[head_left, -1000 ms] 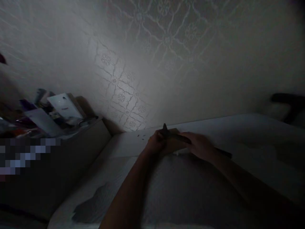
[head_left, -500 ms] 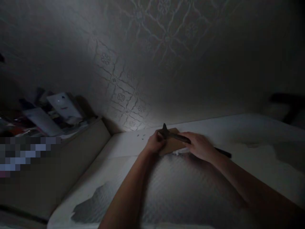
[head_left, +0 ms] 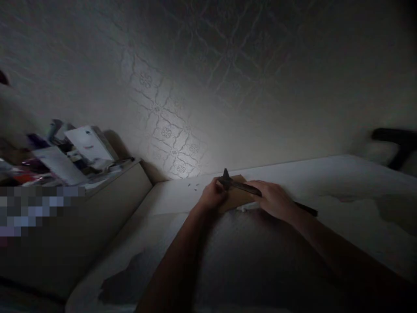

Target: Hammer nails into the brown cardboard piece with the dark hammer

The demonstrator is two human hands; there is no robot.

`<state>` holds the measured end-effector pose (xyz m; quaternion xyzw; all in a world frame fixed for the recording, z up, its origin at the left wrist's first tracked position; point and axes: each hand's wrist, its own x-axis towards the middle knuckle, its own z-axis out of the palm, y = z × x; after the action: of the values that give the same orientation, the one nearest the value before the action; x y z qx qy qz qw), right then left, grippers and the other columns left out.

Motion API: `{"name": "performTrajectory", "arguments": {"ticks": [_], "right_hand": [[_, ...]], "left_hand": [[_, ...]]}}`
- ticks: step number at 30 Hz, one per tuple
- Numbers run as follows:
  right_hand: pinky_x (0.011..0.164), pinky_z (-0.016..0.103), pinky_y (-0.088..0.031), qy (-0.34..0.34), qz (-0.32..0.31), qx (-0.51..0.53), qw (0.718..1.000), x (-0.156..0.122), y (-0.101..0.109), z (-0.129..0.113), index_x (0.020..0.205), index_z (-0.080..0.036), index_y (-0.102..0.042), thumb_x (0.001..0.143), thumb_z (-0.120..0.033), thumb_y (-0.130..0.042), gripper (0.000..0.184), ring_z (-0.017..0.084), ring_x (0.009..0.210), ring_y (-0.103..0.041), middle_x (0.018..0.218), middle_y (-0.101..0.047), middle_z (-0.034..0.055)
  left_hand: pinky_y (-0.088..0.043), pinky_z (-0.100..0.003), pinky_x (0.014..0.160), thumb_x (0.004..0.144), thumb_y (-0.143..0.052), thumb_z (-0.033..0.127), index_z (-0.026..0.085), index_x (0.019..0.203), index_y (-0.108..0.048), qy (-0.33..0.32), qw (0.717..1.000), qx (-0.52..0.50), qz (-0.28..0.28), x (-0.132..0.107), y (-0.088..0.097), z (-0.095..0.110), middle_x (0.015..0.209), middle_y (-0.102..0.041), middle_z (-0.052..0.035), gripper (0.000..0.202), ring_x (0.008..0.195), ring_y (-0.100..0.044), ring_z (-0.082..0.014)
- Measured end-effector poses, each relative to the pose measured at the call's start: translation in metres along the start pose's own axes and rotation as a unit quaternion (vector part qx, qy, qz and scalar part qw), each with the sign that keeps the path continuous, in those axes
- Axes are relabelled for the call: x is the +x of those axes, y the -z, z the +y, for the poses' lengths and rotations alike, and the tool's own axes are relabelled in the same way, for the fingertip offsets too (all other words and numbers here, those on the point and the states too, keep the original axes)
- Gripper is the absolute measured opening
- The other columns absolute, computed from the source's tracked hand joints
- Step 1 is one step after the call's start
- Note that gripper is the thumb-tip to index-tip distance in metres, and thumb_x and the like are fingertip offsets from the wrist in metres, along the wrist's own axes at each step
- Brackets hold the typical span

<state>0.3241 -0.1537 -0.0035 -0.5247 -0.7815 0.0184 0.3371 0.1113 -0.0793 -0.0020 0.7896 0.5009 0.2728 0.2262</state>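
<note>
A dark hammer [head_left: 246, 187] lies slantwise over a flat brown board [head_left: 235, 199], its head at the upper left. My right hand [head_left: 273, 198] is closed around the handle, whose end pokes out behind the wrist. At the board's left side, my left hand [head_left: 213, 194] has its fingers bent and pinched together close beneath the hammer head. Whatever is between those fingertips is too dark and small to make out. A small white piece [head_left: 246, 208] shows at the board's near edge, close to my right hand.
Several tiny dark bits [head_left: 194, 187] lie on the white table [head_left: 174, 198] left of my hands. A cabinet [head_left: 112, 208] at left carries a white box [head_left: 89, 142] and clutter. Patterned wallpaper [head_left: 166, 132] rises behind. A dark chair part [head_left: 395, 137] is at right.
The light has shifted: the wall and cabinet top look brighter, the near table surface darker. My hands, the hammer and the board stay nearly in place.
</note>
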Motion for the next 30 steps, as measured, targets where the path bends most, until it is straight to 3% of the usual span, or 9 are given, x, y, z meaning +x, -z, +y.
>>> {"name": "performTrajectory", "arguments": {"ticks": [30], "right_hand": [[0.084,0.031,-0.048,-0.009,0.003,0.002,1.0,-0.0006,0.0009,-0.0032,0.116,-0.024,-0.06,0.08,-0.01,-0.05,0.04,0.021,0.097,-0.064,0.112,-0.068,0.0045]], "left_hand": [[-0.048,-0.027,0.07,0.072,-0.063,0.022,0.018,0.117,-0.05,-0.015,1.0,0.01,0.003,0.0008,-0.0004,-0.004,0.091,-0.066,-0.0043,0.047,0.08,-0.062,-0.0176]]}}
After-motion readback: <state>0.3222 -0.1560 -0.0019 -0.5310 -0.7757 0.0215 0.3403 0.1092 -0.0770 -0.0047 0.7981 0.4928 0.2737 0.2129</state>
